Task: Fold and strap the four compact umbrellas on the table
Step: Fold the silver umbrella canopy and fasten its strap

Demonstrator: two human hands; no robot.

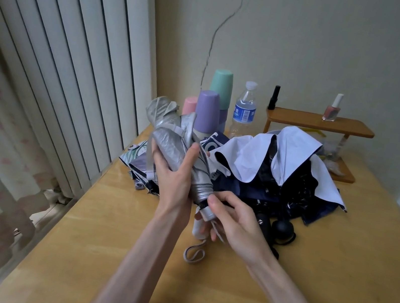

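The left hand [175,179] is wrapped around the cloth of the silver umbrella [168,143], which is held up over the desk [303,287]. The right hand [232,220] pinches the silver umbrella low down, by its handle. Its wrist loop [193,253] hangs onto the desk. Just behind the silver umbrella lies a heap of loose umbrellas [296,154]. In front of it is bare wood. The desk's left edge runs close beside it.

Umbrellas [281,180] heaped on table [127,231]; cups [209,108], bottle [244,111] behind (rack [320,122] further right)
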